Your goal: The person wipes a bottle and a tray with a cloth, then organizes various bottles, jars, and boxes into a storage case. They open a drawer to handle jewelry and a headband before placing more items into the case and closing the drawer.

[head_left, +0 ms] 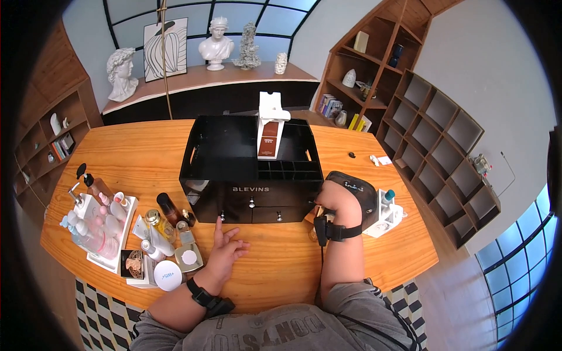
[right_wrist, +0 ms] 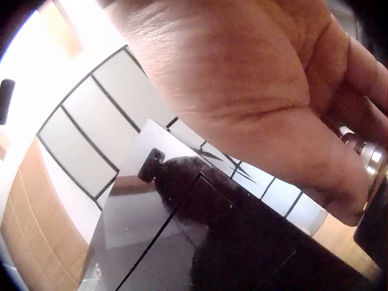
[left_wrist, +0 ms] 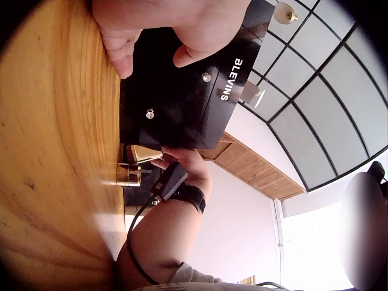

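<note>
A glossy black organizer box (head_left: pixel 222 196) marked BLEVINS, with silver-knobbed drawers, stands on the wooden table. In front of its lower left drawer is my left hand (head_left: pixel 221 260), fingers loosely spread, the index fingertip right at the knob (head_left: pixel 222 216). Nothing is in that hand's grasp. At the box's right side, my right hand (head_left: pixel 339 198) bends downward. The right wrist view shows its thumb and curled fingers around a small item with a shiny gold-silver collar (right_wrist: pixel 371 159); most of this item is hidden. A gold-capped container (left_wrist: pixel 129 175) stands near that hand.
A tall brown-and-white carton (head_left: pixel 269 137) stands on the box's top. On the left are a white tray (head_left: pixel 130 216) of bottles and several cosmetics, including a round white jar (head_left: pixel 168 275). A black pouch (head_left: pixel 357 190) and a white holder (head_left: pixel 386 216) lie to the right.
</note>
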Demonstrator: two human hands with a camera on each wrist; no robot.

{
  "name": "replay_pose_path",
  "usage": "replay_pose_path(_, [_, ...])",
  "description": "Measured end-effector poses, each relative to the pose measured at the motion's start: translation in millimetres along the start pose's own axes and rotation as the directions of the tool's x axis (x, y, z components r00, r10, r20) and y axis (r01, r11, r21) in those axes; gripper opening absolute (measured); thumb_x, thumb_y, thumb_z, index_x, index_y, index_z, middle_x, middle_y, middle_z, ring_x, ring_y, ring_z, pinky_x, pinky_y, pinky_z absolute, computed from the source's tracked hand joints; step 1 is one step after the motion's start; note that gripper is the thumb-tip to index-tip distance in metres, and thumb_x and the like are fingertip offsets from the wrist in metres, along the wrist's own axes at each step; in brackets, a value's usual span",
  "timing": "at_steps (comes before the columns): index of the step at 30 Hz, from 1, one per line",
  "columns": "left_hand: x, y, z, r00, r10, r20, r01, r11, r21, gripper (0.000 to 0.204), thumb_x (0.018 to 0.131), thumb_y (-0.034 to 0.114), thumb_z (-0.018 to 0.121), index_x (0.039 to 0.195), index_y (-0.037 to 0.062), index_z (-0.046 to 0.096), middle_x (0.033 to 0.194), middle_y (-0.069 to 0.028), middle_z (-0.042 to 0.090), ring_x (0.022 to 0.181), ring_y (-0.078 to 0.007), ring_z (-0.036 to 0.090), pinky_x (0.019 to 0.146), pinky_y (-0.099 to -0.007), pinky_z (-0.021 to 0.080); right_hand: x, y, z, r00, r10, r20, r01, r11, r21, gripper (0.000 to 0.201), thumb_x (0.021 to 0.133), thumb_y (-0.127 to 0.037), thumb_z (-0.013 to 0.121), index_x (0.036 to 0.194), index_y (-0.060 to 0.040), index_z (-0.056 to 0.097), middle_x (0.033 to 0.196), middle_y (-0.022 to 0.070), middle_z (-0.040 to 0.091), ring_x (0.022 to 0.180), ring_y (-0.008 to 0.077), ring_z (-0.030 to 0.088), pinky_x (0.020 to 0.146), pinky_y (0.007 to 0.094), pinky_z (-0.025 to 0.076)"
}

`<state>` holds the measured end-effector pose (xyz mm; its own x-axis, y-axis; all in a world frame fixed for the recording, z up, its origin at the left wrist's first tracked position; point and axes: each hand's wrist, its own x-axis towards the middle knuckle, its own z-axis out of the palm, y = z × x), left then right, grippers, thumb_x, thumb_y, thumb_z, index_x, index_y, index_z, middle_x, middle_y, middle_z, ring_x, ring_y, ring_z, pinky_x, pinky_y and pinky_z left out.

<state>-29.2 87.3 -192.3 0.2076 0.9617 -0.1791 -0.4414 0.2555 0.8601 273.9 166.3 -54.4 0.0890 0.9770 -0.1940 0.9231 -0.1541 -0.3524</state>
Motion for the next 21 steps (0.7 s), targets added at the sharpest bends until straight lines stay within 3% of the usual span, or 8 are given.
replay_pose_path(2, [0.7,0.2,-0.5,1.0,-0.001,0.0,0.001,1.0,0.001,0.09,0.091,-0.003,0.049,0.158,0.0298,-0.001,0.142,-0.0189,0.037,0.1,-0.0243,0.063,0.083,-0.0322,0.054,0.0,-5.2,1.2,0.999,0.036,0.006,-0.036,0.997,-0.071,0.029,0.078,-0.012,0.067,0.103,0.0015,0.071,0.102,0.0258,0.069,0.099,0.0396,0.067,0.083,0.0417,0.053])
replay_pose_path(8, [1.3,-0.5,-1.2,1.0,-0.001,0.004,0.001,1.0,-0.001,0.09,0.09,-0.003,0.049,0.158,0.0297,-0.002,0.144,-0.0192,0.036,0.1,-0.0243,0.063,0.083,-0.0322,0.054,-10.0,-12.9,-4.7,0.999,0.052,0.01,-0.051,0.997,-0.063,0.03,0.078,-0.011,0.066,0.105,0.0018,0.07,0.103,0.0254,0.069,0.1,0.0406,0.066,0.084,0.0427,0.053])
replay_pose_path(11, [0.9,-0.3,-1.3,1.0,-0.005,0.0,0.005,1.0,-0.002,0.091,0.09,-0.003,0.049,0.157,0.0297,-0.002,0.144,-0.0195,0.036,0.1,-0.0241,0.063,0.083,-0.0322,0.054,-5.3,-2.3,1.2,0.997,0.008,-0.078,-0.011,1.0,-0.028,0.028,0.072,-0.014,0.073,0.096,0.0018,0.073,0.09,0.022,0.071,0.086,0.0362,0.069,0.074,0.0404,0.052])
replay_pose_path(14, [1.0,-0.4,-1.6,1.0,0.001,0.008,-0.001,1.0,-0.004,0.091,0.09,-0.003,0.05,0.158,0.0295,-0.002,0.144,-0.0195,0.036,0.101,-0.024,0.063,0.083,-0.0323,0.054,-3.5,4.8,-1.2,0.998,-0.02,-0.06,0.022,0.999,0.04,0.025,0.074,-0.013,0.071,0.096,0.0,0.072,0.091,0.0211,0.07,0.088,0.0352,0.068,0.076,0.0395,0.052])
replay_pose_path(17, [1.1,0.3,-1.0,1.0,-0.001,0.0,0.001,1.0,-0.021,0.092,0.089,-0.003,0.05,0.157,0.0293,-0.002,0.144,-0.0197,0.036,0.101,-0.0238,0.063,0.083,-0.0321,0.054,-23.3,-2.2,-12.6,0.985,-0.073,-0.156,0.079,0.996,0.032,0.025,0.08,-0.01,0.062,0.102,-0.0021,0.07,0.099,0.0231,0.068,0.096,0.0383,0.066,0.082,0.0419,0.051])
replay_pose_path(18, [1.0,0.2,-1.2,1.0,-0.002,0.002,0.002,1.0,-0.01,0.092,0.089,-0.003,0.05,0.157,0.0292,-0.003,0.144,-0.0198,0.036,0.101,-0.0238,0.063,0.083,-0.0322,0.054,-39.6,-10.0,-18.2,0.952,-0.096,-0.289,0.097,0.995,-0.011,0.024,0.082,-0.01,0.061,0.103,-0.0033,0.07,0.097,0.0211,0.069,0.095,0.0376,0.065,0.081,0.0408,0.051])
replay_pose_path(20, [1.5,-1.7,-1.8,1.0,0.003,0.006,-0.003,1.0,0.005,0.093,0.089,-0.003,0.051,0.157,0.0289,-0.003,0.143,-0.0201,0.035,0.101,-0.0237,0.063,0.083,-0.0325,0.053,-60.6,-20.3,-26.1,0.854,-0.124,-0.506,0.205,0.973,0.107,0.024,0.083,-0.01,0.066,0.107,-0.004,0.067,0.091,0.0179,0.068,0.088,0.0316,0.066,0.078,0.0363,0.052])
replay_pose_path(21, [2.7,-2.6,-2.5,1.0,0.005,0.01,-0.005,1.0,-0.001,0.093,0.089,-0.003,0.051,0.157,0.029,-0.004,0.143,-0.02,0.036,0.101,-0.0234,0.063,0.083,-0.0324,0.053,-65.8,-31.3,-33.1,0.809,-0.164,-0.564,0.269,0.957,0.107,0.027,0.084,-0.011,0.066,0.11,-0.0041,0.066,0.097,0.0177,0.068,0.089,0.0313,0.066,0.078,0.0366,0.052])
